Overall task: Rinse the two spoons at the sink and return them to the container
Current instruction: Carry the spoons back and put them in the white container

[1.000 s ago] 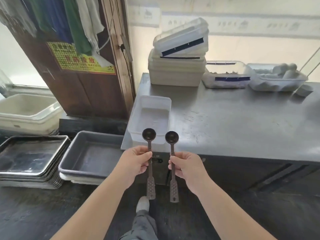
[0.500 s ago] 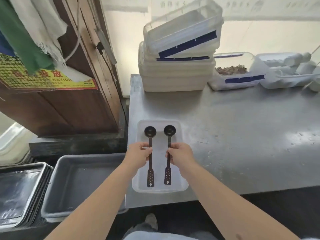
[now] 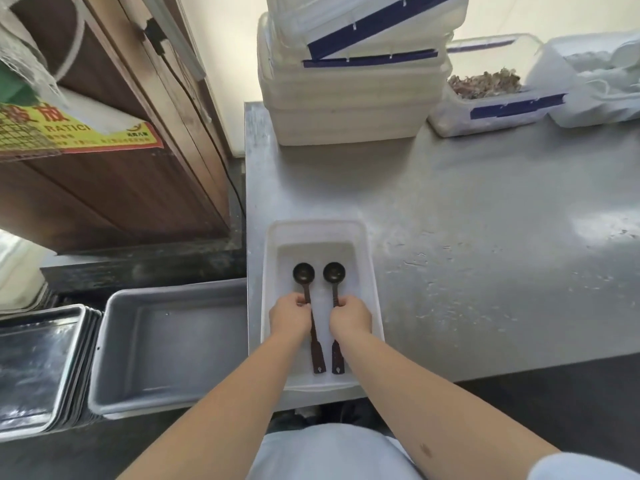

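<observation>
Two dark brown spoons lie side by side inside a white rectangular container [image 3: 369, 271] at the near left corner of the steel table. My left hand [image 3: 289, 315] grips the stem of the left spoon [image 3: 304, 273]. My right hand [image 3: 349, 317] grips the stem of the right spoon [image 3: 334, 273]. Both bowls point away from me and both flat handle ends point toward me, low in the container. I cannot tell whether the spoons touch its bottom.
The steel table [image 3: 485, 237] carries a stack of white lidded bins [image 3: 346, 98] at the back and a clear tub of scraps [image 3: 491, 98] to the right. A grey tub [image 3: 166, 344] and stacked metal trays [image 3: 38, 365] sit low on the left. A wooden door [image 3: 104, 188] stands behind them.
I have stepped up to the table and both hands have carried the spoons forward and down into the white container.
</observation>
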Demonstrator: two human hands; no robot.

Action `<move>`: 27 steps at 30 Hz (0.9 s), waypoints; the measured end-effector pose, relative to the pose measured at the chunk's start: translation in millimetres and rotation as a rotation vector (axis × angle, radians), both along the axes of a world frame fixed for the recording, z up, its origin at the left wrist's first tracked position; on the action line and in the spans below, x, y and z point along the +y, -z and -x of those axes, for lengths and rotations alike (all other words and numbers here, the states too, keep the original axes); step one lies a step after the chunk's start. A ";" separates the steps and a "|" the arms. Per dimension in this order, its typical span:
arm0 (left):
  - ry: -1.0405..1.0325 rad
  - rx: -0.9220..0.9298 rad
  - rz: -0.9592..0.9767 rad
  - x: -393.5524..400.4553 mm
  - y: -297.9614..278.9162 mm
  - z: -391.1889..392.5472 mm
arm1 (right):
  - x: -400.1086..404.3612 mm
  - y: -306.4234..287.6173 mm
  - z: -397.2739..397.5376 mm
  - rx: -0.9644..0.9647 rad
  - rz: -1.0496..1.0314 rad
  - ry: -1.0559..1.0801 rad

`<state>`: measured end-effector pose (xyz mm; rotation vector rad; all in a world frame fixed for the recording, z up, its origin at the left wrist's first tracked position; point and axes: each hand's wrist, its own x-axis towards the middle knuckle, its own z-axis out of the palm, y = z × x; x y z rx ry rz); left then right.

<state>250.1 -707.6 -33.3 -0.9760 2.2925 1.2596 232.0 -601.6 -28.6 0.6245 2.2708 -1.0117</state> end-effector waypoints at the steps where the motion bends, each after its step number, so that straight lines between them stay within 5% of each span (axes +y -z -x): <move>1: 0.011 0.003 0.023 0.0 1.1 -1.2 | 0.0 2.0 -0.6 0.008 -0.015 -0.011; 27: 0.039 0.087 0.163 3.8 10.2 -15.0 | -1.6 6.4 -10.6 0.147 -0.097 -0.111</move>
